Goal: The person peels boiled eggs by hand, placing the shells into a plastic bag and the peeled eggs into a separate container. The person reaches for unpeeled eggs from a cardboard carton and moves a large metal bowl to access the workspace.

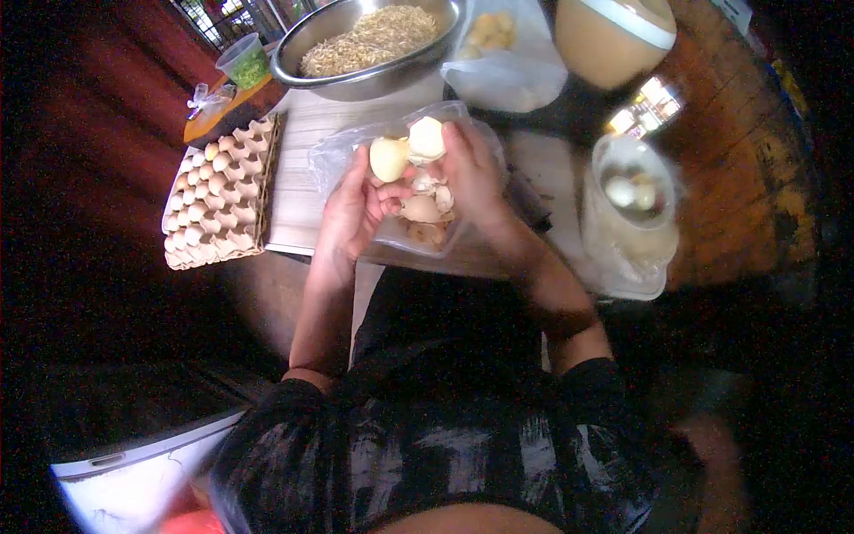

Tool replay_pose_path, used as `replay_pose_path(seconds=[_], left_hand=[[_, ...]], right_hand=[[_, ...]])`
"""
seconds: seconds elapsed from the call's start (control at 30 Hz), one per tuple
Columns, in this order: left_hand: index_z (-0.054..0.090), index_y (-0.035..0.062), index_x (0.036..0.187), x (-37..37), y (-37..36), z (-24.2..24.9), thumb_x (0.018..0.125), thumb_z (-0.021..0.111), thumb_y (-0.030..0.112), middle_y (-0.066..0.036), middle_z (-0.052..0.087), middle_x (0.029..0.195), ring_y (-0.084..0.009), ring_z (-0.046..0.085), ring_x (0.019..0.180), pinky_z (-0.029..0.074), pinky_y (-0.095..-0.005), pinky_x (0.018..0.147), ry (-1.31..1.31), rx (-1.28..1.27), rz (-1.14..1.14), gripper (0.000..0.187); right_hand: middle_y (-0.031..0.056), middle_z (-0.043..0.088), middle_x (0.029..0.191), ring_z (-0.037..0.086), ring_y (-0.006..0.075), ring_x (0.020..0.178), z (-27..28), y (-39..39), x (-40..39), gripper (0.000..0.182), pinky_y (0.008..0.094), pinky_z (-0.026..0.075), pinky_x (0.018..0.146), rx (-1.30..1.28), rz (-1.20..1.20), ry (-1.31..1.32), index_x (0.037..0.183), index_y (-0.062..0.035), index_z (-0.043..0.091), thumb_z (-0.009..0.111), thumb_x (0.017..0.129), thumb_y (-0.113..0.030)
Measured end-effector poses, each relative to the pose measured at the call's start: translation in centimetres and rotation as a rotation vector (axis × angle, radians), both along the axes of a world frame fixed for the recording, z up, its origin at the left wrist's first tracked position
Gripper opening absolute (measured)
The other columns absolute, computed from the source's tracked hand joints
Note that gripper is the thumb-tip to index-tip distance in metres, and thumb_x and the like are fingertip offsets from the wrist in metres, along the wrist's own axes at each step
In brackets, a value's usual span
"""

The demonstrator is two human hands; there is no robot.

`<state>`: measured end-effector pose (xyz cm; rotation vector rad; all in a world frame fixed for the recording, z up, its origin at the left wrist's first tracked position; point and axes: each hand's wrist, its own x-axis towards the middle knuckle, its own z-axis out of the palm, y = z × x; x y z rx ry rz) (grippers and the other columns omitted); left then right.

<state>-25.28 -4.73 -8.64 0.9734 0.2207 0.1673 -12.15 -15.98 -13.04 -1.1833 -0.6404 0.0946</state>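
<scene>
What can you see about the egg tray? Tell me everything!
The egg tray is brownish-grey and bumpy, like pressed cardboard. Pale brown eggs fill cups on its left side; many cups on the right are empty. Its right edge looks layered, so trays may be stacked. It sits at the left end of the table. Neither the left hand nor the right hand touches it.

Black shirt [391, 405]: short sleeves [592, 383], hems well back from the bare left hand [356, 200] and right hand [471, 173]. Pale grey streaked markings [458, 449] cross the shirt front. Neckline [467, 504]: rounded. Dark lower clothing [445, 307]: between shirt and hands.
</scene>
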Motion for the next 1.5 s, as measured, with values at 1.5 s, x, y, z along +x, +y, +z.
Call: replay_pose_path(seconds=[1.5], left_hand=[[0.055,0.0078,0.103,0.4,-0.3,0.6,0.095,0.039,0.044,-0.004,0.057,0.070,-0.0045,0.035,0.042,0.022,-0.0171,0.037,-0.004,0.131,0.105,0.041]], right_hand=[[0.0100,0.063,0.080,0.062,0.0193,0.070,2.3,-1.1,-2.6,0.014,0.0305,0.048,0.062,-0.162,-0.048,-0.329,0.093,-0.0023,0.059,0.061,0.086,-0.015]])
